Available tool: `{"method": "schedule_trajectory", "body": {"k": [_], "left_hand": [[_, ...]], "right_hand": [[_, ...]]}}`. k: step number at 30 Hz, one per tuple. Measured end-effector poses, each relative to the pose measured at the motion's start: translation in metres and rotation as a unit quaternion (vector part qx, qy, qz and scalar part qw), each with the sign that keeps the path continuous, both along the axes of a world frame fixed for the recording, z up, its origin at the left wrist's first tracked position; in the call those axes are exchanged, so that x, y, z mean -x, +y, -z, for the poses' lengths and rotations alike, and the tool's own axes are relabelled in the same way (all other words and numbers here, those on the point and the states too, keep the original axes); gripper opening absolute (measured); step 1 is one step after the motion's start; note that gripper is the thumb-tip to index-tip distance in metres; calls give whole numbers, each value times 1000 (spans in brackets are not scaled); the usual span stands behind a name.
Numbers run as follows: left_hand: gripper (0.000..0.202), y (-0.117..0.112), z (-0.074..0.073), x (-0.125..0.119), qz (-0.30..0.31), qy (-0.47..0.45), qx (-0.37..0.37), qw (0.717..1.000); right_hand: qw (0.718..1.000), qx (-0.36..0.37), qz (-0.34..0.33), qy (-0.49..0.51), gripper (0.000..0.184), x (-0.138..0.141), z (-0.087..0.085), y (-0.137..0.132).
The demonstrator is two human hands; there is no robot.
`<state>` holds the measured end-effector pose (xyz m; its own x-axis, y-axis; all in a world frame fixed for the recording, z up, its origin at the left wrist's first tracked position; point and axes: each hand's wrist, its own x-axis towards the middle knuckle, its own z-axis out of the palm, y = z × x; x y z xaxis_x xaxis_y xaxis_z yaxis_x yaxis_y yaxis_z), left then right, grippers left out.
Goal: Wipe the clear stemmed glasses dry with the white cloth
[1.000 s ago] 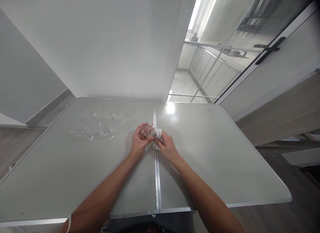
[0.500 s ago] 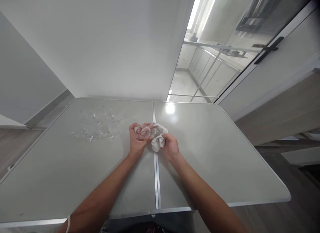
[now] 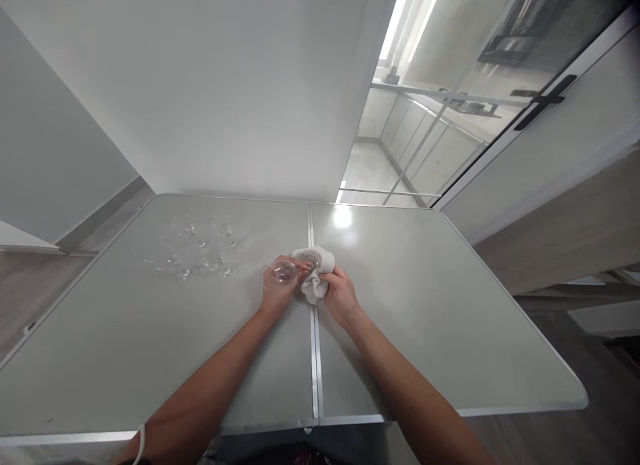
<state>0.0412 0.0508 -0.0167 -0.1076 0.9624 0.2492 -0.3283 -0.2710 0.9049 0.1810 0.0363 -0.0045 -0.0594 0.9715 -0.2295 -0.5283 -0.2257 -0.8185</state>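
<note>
- Left hand has its fingers curled around a clear, stemmed drinking glass, tipped sideways over the pale grey counter!
- Right hand, fingers pinching a crumpled white cloth, cloth right against the glass's foot!
- Over left, more clear glasses cluster together.

Clear glass against white cloth

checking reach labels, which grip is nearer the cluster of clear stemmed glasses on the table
Left. The left grip, around a clear stemmed glass, is to the right of the cluster of stemmed glasses; the right grip, on the white cloth, is farther right.
</note>
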Motion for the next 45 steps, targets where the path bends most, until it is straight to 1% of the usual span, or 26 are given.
{"method": "schedule_trajectory", "body": {"k": [2,4,6,8,10,13,17,18,20,21,23,24,26,27,28,29,31,33,34,35,38,41,43,44,45], "left_hand": [[29,1,2,1,-3,1,-1,1000],[28,2,4,1,-19,-5,-3,1000],[28,3,4,1,-17,-6,-1,1000],[28,3,5,1,-6,4,4,1000],[29,3,4,1,-18,14,6,1000],[31,3,4,1,-49,8,5,999],[31,4,4,1,-36,8,9,999],[31,4,4,1,-43,9,11,999],[32,5,5,3,-66,13,20,998],[33,5,5,4,-78,20,26,996],[33,6,6,6,-97,43,35,994],[33,6,7,7,-101,57,37,992],[33,6,7,7,-97,91,38,990],[32,5,7,6,-90,105,37,990],[31,4,6,5,-79,114,35,990],[29,3,5,4,-66,119,34,990],[25,2,4,3,-46,118,32,991],[24,1,4,3,-50,114,23,992],[24,1,5,3,-52,115,17,992],[24,2,7,4,-51,119,9,992],[19,3,13,4,-13,141,-9,990],[14,4,18,1,16,172,-39,984],[18,4,19,0,32,190,-68,979],[24,4,18,-1,34,202,-79,976],[33,4,17,-1,31,214,-85,973]], "right_hand": [[1000,6,-27,-6,28,-3,-2,1],[999,14,-42,-28,24,-5,-2,3],[999,15,-17,-39,21,-7,0,4],[999,14,-2,-38,23,-8,0,4],[999,11,-18,-37,25,-9,0,3],[999,4,-29,-45,21,-9,-3,3],[998,-5,-17,-53,19,-11,-4,3],[998,-8,-19,-65,17,-13,-4,3],[993,-10,-6,-115,5,-19,-4,5],[987,-11,9,-157,9,-23,-5,6],[962,-33,48,-267,29,-30,-8,8],[941,-59,68,-326,36,-33,-10,9],[890,-138,100,-423,44,-36,-14,8],[867,-184,109,-451,45,-36,-16,7],[849,-227,109,-465,42,-34,-17,5],[838,-264,96,-469,34,-32,-18,4],[826,-310,30,-470,7,-26,-17,0],[807,-315,-34,-498,34,-21,-12,-2],[793,-308,-49,-524,40,-18,-9,-2],[776,-299,-51,-552,37,-17,-5,-1],[725,-283,-20,-628,15,-14,3,1],[675,-285,1,-680,13,-13,7,2],[654,-281,4,-703,11,-16,7,3],[650,-276,8,-708,12,-19,7,5],[652,-269,19,-708,14,-24,6,8]]}}
